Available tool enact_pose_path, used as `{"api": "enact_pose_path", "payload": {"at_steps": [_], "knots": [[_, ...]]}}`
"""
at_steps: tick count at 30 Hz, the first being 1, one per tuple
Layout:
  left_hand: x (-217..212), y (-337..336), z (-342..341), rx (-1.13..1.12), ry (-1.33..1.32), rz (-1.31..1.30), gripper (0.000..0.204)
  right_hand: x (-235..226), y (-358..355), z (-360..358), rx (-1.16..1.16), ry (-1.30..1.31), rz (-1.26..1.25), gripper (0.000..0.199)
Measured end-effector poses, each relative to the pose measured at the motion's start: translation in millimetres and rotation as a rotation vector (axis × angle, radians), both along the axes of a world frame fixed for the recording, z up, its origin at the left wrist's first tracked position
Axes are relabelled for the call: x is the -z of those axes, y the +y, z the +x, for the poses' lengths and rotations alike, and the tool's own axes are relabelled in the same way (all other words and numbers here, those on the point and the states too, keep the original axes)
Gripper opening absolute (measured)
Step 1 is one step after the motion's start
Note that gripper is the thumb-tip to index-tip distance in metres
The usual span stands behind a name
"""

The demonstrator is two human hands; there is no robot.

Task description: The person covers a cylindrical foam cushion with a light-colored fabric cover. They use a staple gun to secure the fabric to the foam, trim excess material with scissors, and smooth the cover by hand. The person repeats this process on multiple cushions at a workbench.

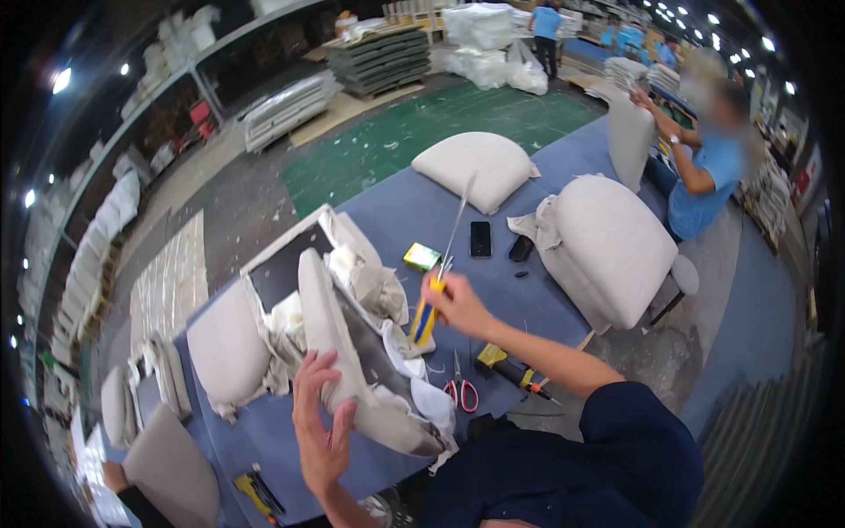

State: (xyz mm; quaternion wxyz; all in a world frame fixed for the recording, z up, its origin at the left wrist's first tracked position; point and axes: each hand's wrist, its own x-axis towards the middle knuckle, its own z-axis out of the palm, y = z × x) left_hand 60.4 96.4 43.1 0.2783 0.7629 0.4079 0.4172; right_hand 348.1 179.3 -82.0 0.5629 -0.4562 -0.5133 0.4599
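Note:
My right hand [458, 306] is closed on a tool with a yellow-and-blue handle [424, 322] and a long thin metal shaft pointing away; the shaft is too blurred to tell its kind. My left hand [323, 414], fingers spread, is at the outer side of a beige upholstered panel [334, 339] tilted on its edge; I cannot tell whether it touches. White padding and loose fabric [374, 286] bulge along that panel. Red-handled scissors [461, 393] and a yellow-and-black power tool [510, 368] lie below my right hand. A green-and-yellow box [422, 256] lies beyond it.
Beige cushions [616, 251] lie on the blue table [572, 163], with a phone [480, 239] and a dark oval object [520, 248]. Another yellow-and-black tool [257, 495] sits near left. A co-worker [709, 176] handles a panel at right; another person's hand [115, 476] grips one at lower left.

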Motion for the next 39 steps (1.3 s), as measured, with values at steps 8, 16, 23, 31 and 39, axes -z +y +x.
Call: {"api": "enact_pose_path", "payload": {"at_steps": [8, 16, 23, 31, 39], "knots": [[-25.2, 21.3, 1.6, 0.126, 0.443, -0.04, 0.05, 293.0, -35.8, 19.4, 0.162, -0.69, -0.3, 0.043], [-47.4, 30.8, 6.0, 0.159, 0.598, 0.044, 0.081, 257.6, -138.2, 41.2, 0.563, -0.991, -0.413, 0.069], [-55.4, 11.1, 14.3, 0.098, 0.665, 0.102, 0.069, 277.8, -138.0, 34.9, 0.451, -1.305, -0.493, 0.083], [-46.3, 43.2, 17.7, 0.252, 0.718, 0.188, 0.07, 229.3, -102.8, 112.5, -0.158, -0.942, -0.718, 0.063], [-43.6, 30.8, 10.2, 0.229, 0.724, 0.311, 0.074, -36.5, -148.8, 38.6, 0.023, -0.787, -0.006, 0.04]]}}
